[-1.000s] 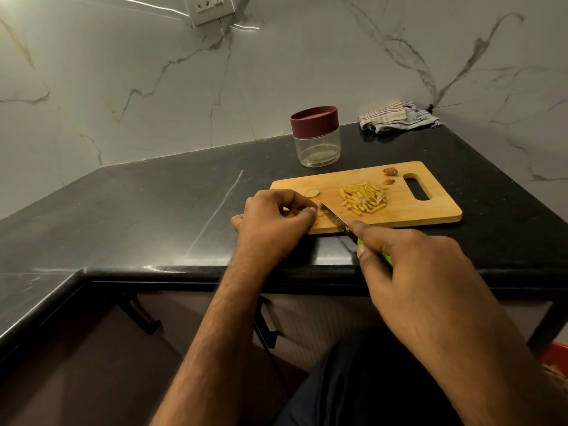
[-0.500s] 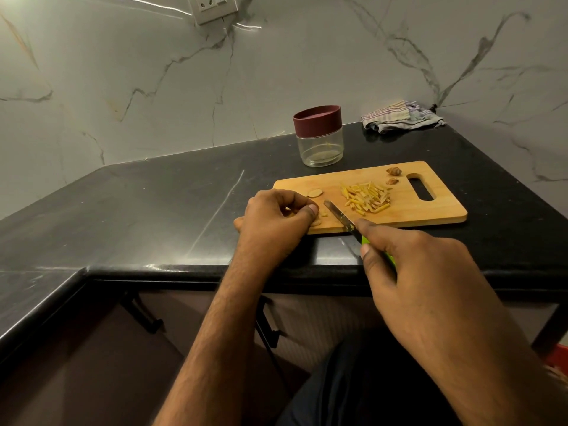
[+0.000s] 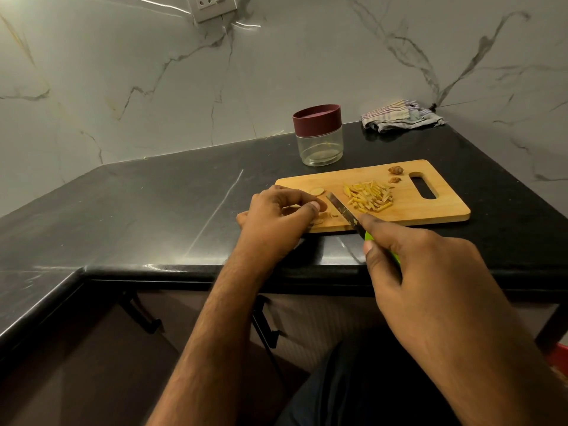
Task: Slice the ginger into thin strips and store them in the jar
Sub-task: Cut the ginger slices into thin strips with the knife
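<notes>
Ginger slices (image 3: 322, 217) lie at the near left end of the wooden cutting board (image 3: 430, 210) on the black worktop (image 3: 153, 204), where the left hand (image 3: 276, 221) pins them under curled fingertips. Just beside them the right hand (image 3: 430, 272) grips a green-handled knife (image 3: 342, 209), fingers wrapped round the handle and its blade angled onto the board. A pile of cut strips (image 3: 370, 198) sits mid-board, two brown end pieces (image 3: 395, 170) lie near the handle slot, and the lidded jar (image 3: 319, 135) stands behind the board.
</notes>
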